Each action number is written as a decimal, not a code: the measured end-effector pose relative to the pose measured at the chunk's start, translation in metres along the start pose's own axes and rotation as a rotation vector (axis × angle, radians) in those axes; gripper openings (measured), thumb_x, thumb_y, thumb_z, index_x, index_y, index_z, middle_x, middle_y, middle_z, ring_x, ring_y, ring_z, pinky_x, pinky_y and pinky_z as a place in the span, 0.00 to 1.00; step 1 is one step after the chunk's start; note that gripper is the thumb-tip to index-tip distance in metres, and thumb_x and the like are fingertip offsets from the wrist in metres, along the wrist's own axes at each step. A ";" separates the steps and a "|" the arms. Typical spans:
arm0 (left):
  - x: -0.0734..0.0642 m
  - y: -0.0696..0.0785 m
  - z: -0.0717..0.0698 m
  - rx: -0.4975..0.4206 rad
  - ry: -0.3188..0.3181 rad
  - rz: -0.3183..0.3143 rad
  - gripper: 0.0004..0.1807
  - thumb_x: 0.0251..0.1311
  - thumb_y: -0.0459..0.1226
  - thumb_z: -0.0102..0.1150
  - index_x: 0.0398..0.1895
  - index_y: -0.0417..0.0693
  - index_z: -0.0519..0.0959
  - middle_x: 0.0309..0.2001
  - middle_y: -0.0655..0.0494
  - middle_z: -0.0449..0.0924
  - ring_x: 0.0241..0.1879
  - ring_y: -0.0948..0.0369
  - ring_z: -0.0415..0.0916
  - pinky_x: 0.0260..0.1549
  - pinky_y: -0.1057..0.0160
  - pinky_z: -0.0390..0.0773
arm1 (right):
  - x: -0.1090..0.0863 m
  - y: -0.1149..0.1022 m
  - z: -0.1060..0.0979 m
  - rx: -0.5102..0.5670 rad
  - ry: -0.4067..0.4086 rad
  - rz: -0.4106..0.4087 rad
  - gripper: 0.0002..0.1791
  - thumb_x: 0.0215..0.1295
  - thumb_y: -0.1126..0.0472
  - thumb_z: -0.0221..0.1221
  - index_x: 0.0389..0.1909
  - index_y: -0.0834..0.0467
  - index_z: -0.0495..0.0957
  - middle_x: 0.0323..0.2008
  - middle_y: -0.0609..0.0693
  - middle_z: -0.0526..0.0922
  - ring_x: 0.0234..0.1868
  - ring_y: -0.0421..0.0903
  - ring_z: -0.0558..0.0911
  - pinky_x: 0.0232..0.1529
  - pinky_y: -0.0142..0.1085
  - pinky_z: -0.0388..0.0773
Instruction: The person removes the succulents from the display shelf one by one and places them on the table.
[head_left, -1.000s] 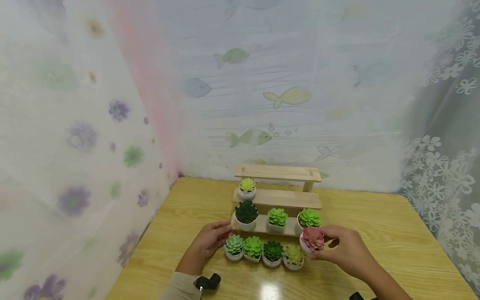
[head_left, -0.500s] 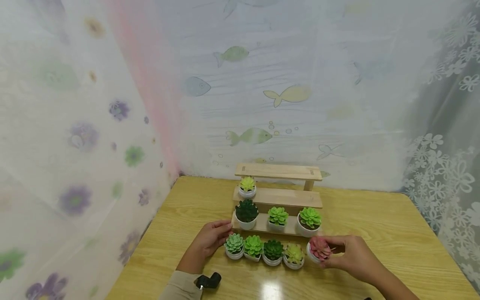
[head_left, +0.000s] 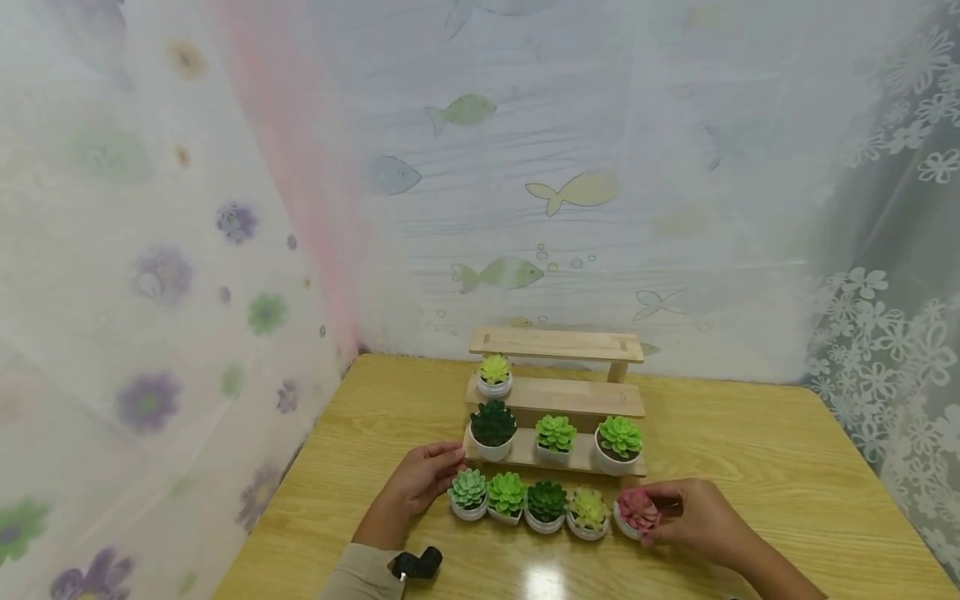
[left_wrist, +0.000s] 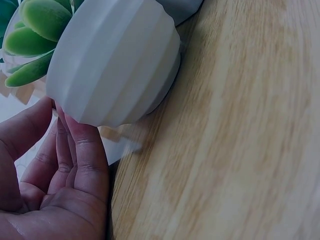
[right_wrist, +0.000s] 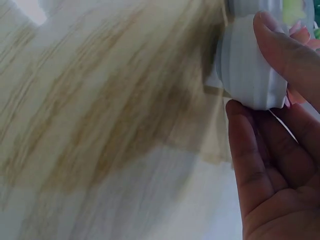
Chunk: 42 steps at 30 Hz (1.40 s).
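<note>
At the right end of the front row, my right hand point(head_left: 693, 521) holds a pink potted succulent point(head_left: 637, 510) by its pot. In the right wrist view, thumb and fingers grip the ribbed white pot point(right_wrist: 250, 65) low over the table. My left hand point(head_left: 422, 479) pinches the left end of the bottom board of a three-tier wooden plant stand point(head_left: 558, 395). A pale green potted succulent point(head_left: 468, 489) stands right beside that hand; its white pot point(left_wrist: 115, 60) hides part of the fingertips in the left wrist view.
Bright green point(head_left: 506, 494), dark green point(head_left: 546, 502) and yellowish succulents point(head_left: 588, 508) continue the front row. On the stand sit a dark one point(head_left: 492, 423), two bright green ones point(head_left: 555, 434) and a yellow-green one point(head_left: 494, 370). Patterned curtains point(head_left: 480, 167) hang behind the wooden table point(head_left: 757, 450).
My right hand has moved the pink succulent from in front of the stand's right end down and slightly right, to the end of the front row. The left hand has stayed on the stand.
</note>
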<state>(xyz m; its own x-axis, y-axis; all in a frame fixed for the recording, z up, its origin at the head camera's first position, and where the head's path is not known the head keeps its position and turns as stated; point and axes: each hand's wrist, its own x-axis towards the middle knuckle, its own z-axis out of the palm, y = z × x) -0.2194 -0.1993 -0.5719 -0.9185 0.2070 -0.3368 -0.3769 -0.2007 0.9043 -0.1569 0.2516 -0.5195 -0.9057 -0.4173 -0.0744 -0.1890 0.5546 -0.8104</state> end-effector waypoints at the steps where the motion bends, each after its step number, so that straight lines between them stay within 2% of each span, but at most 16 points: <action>1: 0.000 0.000 0.000 0.001 -0.001 0.000 0.22 0.72 0.38 0.64 0.63 0.34 0.77 0.40 0.55 0.87 0.40 0.63 0.84 0.39 0.67 0.84 | 0.000 0.000 0.001 -0.002 -0.002 0.001 0.38 0.45 0.50 0.83 0.56 0.65 0.84 0.47 0.56 0.90 0.42 0.38 0.88 0.40 0.30 0.86; 6: -0.001 0.001 0.000 0.001 -0.008 0.003 0.22 0.72 0.37 0.63 0.63 0.34 0.77 0.40 0.56 0.88 0.40 0.63 0.84 0.39 0.68 0.84 | 0.004 0.001 0.003 -0.011 -0.008 0.005 0.39 0.44 0.49 0.83 0.56 0.66 0.84 0.47 0.58 0.89 0.41 0.38 0.88 0.39 0.28 0.85; 19: 0.000 0.001 0.000 -0.018 -0.029 0.003 0.19 0.73 0.36 0.62 0.62 0.36 0.79 0.39 0.57 0.88 0.40 0.64 0.85 0.40 0.67 0.85 | 0.006 0.004 0.007 -0.022 0.009 -0.023 0.37 0.44 0.52 0.83 0.55 0.67 0.84 0.45 0.56 0.89 0.40 0.37 0.88 0.38 0.31 0.86; 30: 0.000 0.000 -0.002 -0.020 -0.023 0.001 0.19 0.72 0.35 0.62 0.62 0.35 0.78 0.39 0.57 0.88 0.40 0.63 0.85 0.39 0.67 0.85 | 0.006 0.004 0.009 -0.015 0.010 0.013 0.40 0.45 0.49 0.82 0.57 0.66 0.83 0.49 0.59 0.88 0.42 0.38 0.88 0.41 0.31 0.86; 37: 0.000 0.001 -0.001 -0.018 -0.017 -0.001 0.20 0.72 0.36 0.62 0.62 0.35 0.78 0.40 0.56 0.88 0.41 0.63 0.85 0.39 0.67 0.85 | 0.005 -0.002 0.008 -0.039 -0.006 0.038 0.45 0.46 0.49 0.82 0.63 0.67 0.78 0.53 0.61 0.85 0.46 0.48 0.87 0.40 0.33 0.87; 42: 0.000 0.001 -0.001 -0.008 -0.015 0.006 0.20 0.72 0.37 0.63 0.62 0.35 0.78 0.40 0.56 0.88 0.41 0.63 0.85 0.39 0.67 0.85 | 0.004 -0.012 0.006 -0.129 0.015 0.033 0.47 0.45 0.45 0.82 0.66 0.62 0.77 0.57 0.60 0.83 0.51 0.56 0.85 0.39 0.33 0.86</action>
<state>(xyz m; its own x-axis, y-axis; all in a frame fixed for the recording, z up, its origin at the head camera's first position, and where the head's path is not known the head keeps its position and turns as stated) -0.2197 -0.2004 -0.5714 -0.9189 0.2204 -0.3271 -0.3721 -0.2093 0.9043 -0.1555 0.2391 -0.5137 -0.9175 -0.3871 -0.0909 -0.2051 0.6566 -0.7259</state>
